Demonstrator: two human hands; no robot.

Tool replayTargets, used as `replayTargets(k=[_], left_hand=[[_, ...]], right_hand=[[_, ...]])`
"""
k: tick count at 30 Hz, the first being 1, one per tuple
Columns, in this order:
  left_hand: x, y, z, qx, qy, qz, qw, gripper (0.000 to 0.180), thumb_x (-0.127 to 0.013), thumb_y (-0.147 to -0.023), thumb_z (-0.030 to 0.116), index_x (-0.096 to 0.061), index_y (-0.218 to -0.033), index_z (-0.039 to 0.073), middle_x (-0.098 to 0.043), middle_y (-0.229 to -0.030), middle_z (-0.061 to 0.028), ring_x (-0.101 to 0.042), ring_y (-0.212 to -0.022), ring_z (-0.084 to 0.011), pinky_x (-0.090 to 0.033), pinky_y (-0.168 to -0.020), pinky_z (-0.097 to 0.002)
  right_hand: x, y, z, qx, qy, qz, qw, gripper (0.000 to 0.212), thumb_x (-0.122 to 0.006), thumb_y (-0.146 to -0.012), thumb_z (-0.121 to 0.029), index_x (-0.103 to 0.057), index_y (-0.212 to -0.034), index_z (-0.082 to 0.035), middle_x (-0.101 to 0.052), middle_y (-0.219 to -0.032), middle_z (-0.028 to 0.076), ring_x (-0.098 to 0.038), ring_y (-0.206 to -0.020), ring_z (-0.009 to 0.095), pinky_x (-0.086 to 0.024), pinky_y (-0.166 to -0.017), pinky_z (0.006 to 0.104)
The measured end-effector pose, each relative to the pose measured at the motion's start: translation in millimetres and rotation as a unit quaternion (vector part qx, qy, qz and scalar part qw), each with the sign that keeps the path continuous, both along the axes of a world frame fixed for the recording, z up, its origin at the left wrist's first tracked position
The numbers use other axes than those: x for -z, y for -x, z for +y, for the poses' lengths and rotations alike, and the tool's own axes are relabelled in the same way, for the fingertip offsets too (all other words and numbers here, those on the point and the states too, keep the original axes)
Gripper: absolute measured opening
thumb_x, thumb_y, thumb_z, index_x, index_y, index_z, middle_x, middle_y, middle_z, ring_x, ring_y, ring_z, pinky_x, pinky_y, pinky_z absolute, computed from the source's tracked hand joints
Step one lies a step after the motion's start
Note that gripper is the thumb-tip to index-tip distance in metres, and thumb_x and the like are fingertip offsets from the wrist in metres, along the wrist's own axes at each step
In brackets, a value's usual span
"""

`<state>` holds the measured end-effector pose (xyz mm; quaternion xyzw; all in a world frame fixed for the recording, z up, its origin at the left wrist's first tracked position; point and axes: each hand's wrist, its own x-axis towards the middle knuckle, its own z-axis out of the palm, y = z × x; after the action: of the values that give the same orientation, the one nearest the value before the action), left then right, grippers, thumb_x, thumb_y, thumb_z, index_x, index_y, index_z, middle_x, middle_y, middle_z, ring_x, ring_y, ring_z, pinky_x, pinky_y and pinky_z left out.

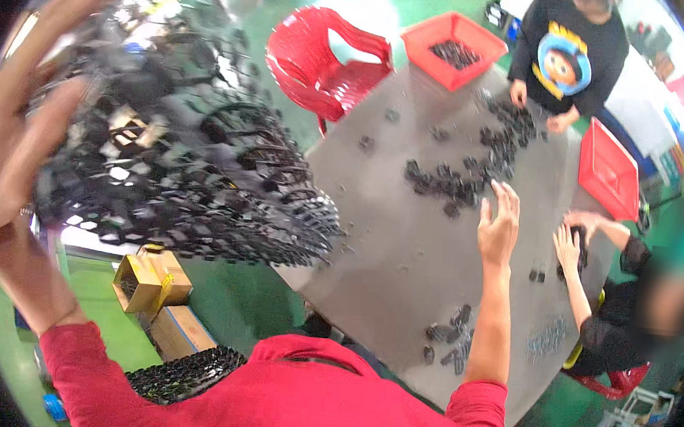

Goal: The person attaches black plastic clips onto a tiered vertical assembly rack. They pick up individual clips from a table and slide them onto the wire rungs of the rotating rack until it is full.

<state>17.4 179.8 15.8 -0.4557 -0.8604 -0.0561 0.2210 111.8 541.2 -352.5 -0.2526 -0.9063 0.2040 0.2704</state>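
Left grip [3, 153] stands left of massed black parts [169, 186].

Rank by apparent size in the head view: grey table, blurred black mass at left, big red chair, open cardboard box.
1. Grey table
2. Blurred black mass, though its edges are unclear
3. Big red chair
4. Open cardboard box

Left: heaped small black pieces [157, 185] appeared glossy plastic. Far: red round-backed armchair [345, 89] was smooth, glossy plastic. Near: red collared shirt [313, 406] was matt cloth.
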Motion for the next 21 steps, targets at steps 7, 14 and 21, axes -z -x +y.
replayTargets(k=[7, 14, 21], left_hand=[[-12.6, -6.4, -22.8, 0.072, 0.043, 0.02, 0.996, 0.051, -0.054, -0.081, 0.012, -0.047, -0.131, 0.006, -0.046, -0.132, -0.0183, -0.045, -0.123, -0.0346, -0.033, -0.103, -0.0397], [-6.7, -17.7, -29.0, 0.089, -0.011, 0.011, 0.996, 0.052, -0.06, -0.078, 0.009, -0.047, -0.129, 0.007, -0.047, -0.124, -0.0181, -0.048, -0.115, -0.0366, -0.04, -0.096, -0.04], [-17.5, -26.2, -32.1, 0.128, 0.011, -0.052, 0.99, 0.054, -0.062, -0.077, 0.01, -0.044, -0.128, 0.005, -0.046, -0.127, -0.0191, -0.046, -0.117, -0.0385, -0.04, -0.097, -0.042]], right_hand=[[-247.2, 45.3, -154.3, -0.362, 0.113, 0.345, 0.858, 0.025, -0.055, -0.088, -0.003, -0.06, -0.113, -0.001, -0.063, -0.105, 0.007, -0.06, -0.098, 0.013, -0.046, -0.086, 0.0254], [-304.2, 67.2, -197.4, -0.518, 0.3, 0.218, 0.771, 0.02, -0.06, -0.087, -0.008, -0.065, -0.104, 0.003, -0.064, -0.097, 0.004, -0.057, -0.08, 0.006, -0.047, -0.071, 0.0208], [-301.8, 92.0, -172.1, -0.6, 0.332, 0.11, 0.719, 0.016, -0.061, -0.087, -0.014, -0.066, -0.092, 0.0, -0.067, -0.083, 0.004, -0.059, -0.074, 0.007, -0.047, -0.068, 0.0219]])
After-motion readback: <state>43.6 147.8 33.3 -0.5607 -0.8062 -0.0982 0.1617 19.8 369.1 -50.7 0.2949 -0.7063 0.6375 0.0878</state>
